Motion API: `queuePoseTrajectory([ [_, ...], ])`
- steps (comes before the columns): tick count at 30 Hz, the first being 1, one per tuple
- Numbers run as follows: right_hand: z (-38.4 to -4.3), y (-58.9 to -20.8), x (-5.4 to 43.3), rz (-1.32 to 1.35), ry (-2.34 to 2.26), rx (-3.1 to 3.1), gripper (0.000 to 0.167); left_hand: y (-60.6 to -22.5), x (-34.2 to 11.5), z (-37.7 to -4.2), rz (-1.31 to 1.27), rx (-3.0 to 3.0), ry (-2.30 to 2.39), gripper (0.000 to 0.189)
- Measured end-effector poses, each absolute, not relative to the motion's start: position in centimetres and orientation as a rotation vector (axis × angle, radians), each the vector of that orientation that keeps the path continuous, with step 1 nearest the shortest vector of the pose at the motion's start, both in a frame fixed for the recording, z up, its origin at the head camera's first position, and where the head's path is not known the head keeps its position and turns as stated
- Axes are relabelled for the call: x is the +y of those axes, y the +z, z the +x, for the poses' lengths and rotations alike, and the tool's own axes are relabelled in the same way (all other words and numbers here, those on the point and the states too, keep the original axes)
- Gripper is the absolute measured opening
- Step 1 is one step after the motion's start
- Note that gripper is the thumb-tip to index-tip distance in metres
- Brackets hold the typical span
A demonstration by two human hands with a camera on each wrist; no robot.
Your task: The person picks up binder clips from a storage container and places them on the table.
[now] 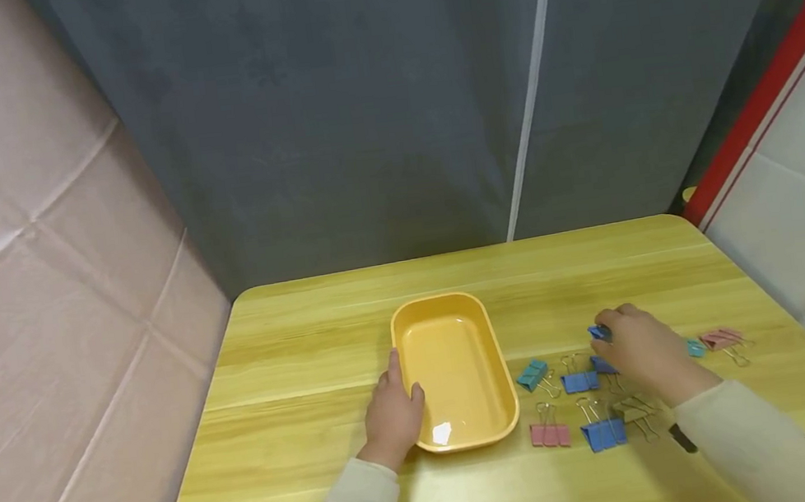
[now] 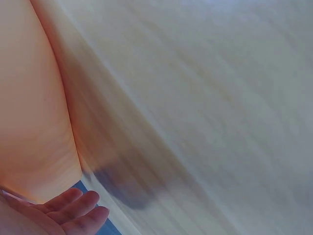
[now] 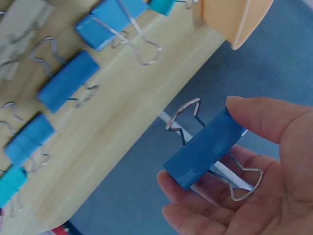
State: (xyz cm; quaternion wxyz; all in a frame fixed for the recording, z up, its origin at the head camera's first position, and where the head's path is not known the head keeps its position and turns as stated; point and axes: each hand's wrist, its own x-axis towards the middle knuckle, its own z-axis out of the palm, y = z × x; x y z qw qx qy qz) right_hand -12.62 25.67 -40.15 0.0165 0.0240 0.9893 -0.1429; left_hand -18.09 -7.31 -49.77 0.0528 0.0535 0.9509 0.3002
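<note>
My left hand (image 1: 394, 416) is at the left side of a yellow rectangular tray (image 1: 492, 357), thumb over the rim and fingers along the outer wall. In the left wrist view, three fingertips (image 2: 85, 213) show beside the tray's wall (image 2: 36, 98). Above the table on the right, my right hand (image 1: 645, 352) pinches a blue binder clip (image 3: 203, 147) between thumb and fingers, its wire handles spread to both sides. Below and around that hand lie more binder clips: a teal clip (image 1: 533, 374), a blue clip (image 1: 580, 382), a pink clip (image 1: 550, 434) and a larger blue clip (image 1: 604, 434).
A pale yellowish clip (image 1: 635, 409) lies near the right wrist, partly covered. Farther right are a small teal clip (image 1: 695, 348) and a pink clip (image 1: 721, 339). The wood-grain table (image 1: 296, 362) meets a dark curtain (image 1: 329, 127) behind, with pale walls at both sides.
</note>
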Motion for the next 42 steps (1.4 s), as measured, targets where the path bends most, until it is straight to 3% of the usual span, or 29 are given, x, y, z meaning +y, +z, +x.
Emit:
queuePoseTrajectory([
  [42,-9.0,-45.5,31.6,0.184,-0.382,2.902,0.051,-50.3,-7.8,-18.6,0.172,2.916,0.895,0.067],
])
